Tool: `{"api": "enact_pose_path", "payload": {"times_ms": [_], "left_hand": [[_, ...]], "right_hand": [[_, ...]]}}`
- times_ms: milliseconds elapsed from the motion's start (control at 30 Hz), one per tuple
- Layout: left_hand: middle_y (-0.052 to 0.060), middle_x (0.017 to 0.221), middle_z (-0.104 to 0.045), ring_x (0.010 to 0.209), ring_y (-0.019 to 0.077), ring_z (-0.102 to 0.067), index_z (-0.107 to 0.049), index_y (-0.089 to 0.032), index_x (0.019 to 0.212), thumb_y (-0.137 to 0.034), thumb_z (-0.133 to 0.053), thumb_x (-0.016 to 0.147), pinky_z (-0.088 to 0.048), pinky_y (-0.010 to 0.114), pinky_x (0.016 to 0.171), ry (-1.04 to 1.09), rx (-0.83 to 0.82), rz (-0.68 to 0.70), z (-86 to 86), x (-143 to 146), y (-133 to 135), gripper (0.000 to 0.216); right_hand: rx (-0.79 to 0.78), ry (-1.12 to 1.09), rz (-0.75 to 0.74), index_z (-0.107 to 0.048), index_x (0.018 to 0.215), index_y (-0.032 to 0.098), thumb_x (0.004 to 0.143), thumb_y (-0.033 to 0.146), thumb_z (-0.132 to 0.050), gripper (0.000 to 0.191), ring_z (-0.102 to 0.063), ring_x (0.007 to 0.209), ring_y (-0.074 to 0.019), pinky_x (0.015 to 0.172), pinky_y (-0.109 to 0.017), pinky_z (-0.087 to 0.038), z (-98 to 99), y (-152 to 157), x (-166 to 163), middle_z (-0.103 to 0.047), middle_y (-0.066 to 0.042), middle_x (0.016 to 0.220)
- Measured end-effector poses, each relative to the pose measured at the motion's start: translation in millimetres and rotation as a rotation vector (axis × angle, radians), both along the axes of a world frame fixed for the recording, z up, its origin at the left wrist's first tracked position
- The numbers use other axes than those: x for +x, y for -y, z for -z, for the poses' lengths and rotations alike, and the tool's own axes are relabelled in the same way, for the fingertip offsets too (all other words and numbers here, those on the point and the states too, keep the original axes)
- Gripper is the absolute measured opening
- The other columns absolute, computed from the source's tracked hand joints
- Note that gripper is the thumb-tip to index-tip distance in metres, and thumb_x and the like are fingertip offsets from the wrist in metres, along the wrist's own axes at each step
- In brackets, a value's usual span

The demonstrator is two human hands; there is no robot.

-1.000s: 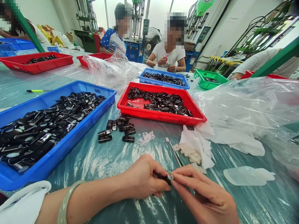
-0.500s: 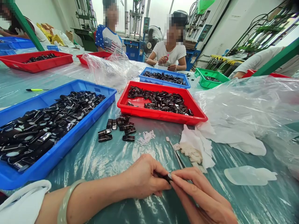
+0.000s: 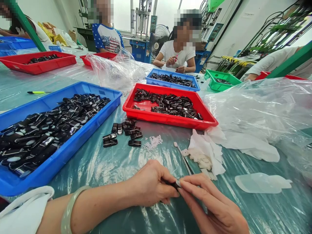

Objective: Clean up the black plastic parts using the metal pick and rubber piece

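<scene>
My left hand (image 3: 149,183) is closed around a small black plastic part (image 3: 175,185), only its tip showing between the fingers. My right hand (image 3: 214,204) meets it from the right, thumb and forefinger pinched on the part's end. Both hands hover low over the teal plastic-covered table (image 3: 117,162) near its front edge. A thin metal tool (image 3: 182,157) lies just beyond my fingers. Several loose black parts (image 3: 123,133) lie in a small group ahead of my left hand.
A blue tray (image 3: 60,156) full of black parts is at the left, a red tray (image 3: 168,118) of parts in the middle. White cloth (image 3: 207,152) and clear plastic bags (image 3: 263,110) lie at the right. Other people sit at the far side with more trays.
My hands stay pinched on the part, the right fingers shifting slightly. The person in the star-patterned shirt at the back has moved left.
</scene>
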State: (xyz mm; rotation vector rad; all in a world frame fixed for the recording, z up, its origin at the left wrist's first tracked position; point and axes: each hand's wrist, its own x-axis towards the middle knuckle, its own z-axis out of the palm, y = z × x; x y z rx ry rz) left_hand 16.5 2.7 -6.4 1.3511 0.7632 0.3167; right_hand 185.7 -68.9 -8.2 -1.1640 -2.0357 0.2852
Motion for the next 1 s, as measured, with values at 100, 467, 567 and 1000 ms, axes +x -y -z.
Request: {"api": "enact_pose_path", "payload": {"times_ms": [100,467,567,1000], "left_hand": [[-0.002,0.054,-0.05,0.049,0.0109,-0.054,-0.069,-0.01,0.07,-0.023,-0.06,0.068,-0.04,0.018,0.046,0.003,0.019,0.007,0.6,0,-1,0.016],[-0.001,0.057,-0.052,0.049,0.0102,-0.054,-0.07,-0.009,0.072,-0.02,-0.058,0.068,-0.04,0.017,0.046,0.002,0.035,0.004,-0.9,0,1,0.017],[-0.001,0.057,-0.052,0.049,0.0102,-0.054,-0.07,-0.009,0.073,-0.023,-0.059,0.068,-0.04,0.017,0.047,0.004,0.037,0.006,0.0,0,2,0.018],[-0.001,0.042,-0.054,0.039,0.0092,-0.053,-0.056,-0.013,0.056,-0.039,-0.062,0.066,-0.042,0.018,0.042,0.04,-0.279,-0.02,-15.0,-1,-6,0.029]], "right_hand": [[0.004,0.026,-0.008,-0.057,0.109,0.016,0.078,-0.003,-0.055,0.037,-0.059,0.081,-0.0114,0.068,-0.021,-0.053,-0.6,1,0,-0.058,-0.006,0.092],[0.111,0.072,-0.012,-0.057,0.109,0.014,0.075,-0.007,-0.054,0.04,-0.056,0.085,-0.015,0.069,-0.027,-0.053,2.9,3,-2,-0.058,-0.009,0.095],[0.141,0.061,0.006,-0.058,0.105,0.014,0.075,-0.007,-0.054,0.037,-0.057,0.082,-0.0153,0.068,-0.027,-0.053,6.1,1,-5,-0.059,-0.009,0.092],[-0.017,0.094,-0.002,-0.042,0.129,0.014,0.079,0.016,-0.058,0.053,-0.053,0.108,-0.0175,0.09,-0.025,-0.047,-5.7,-3,0,-0.051,-0.012,0.117]]}}
